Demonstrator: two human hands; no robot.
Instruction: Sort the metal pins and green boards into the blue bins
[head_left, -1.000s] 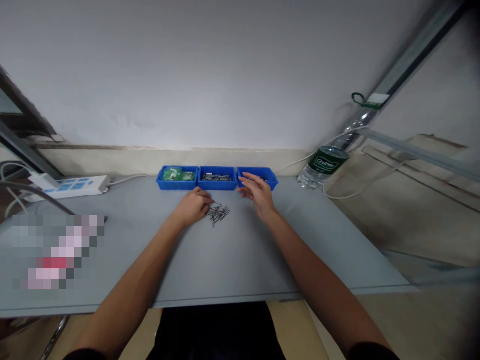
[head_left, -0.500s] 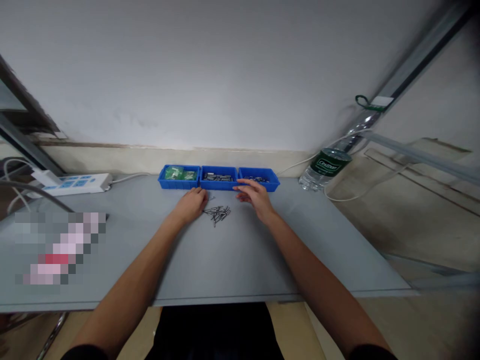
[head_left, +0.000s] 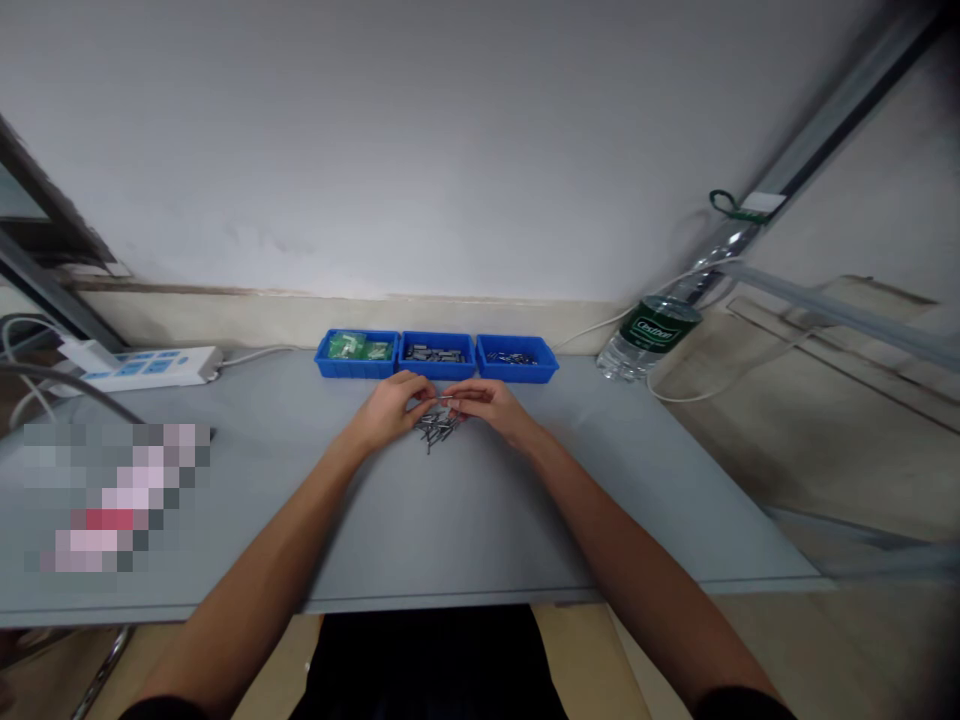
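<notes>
My left hand [head_left: 396, 408] and my right hand [head_left: 495, 408] meet fingertip to fingertip over a pile of small metal pins [head_left: 437, 430]. Between the fingertips is a small thin metal piece [head_left: 444, 398], pinched from both sides; its details are too small to tell. Behind the hands three blue bins stand in a row. The left bin [head_left: 357, 373] holds green and white packets, the middle bin [head_left: 439, 371] grey metal parts, and the right bin [head_left: 517, 374] small shiny pieces.
A white power strip [head_left: 161, 368] with cables lies at the back left of the grey table [head_left: 465, 530]. A blurred-out pink item [head_left: 139, 490] is at the left. A large water bottle [head_left: 652, 325] leans at the back right, beside a white cable.
My right hand has moved left and down from the right bin to my left hand. The left hand has shifted slightly right, and the fingertips now meet on a small piece.
</notes>
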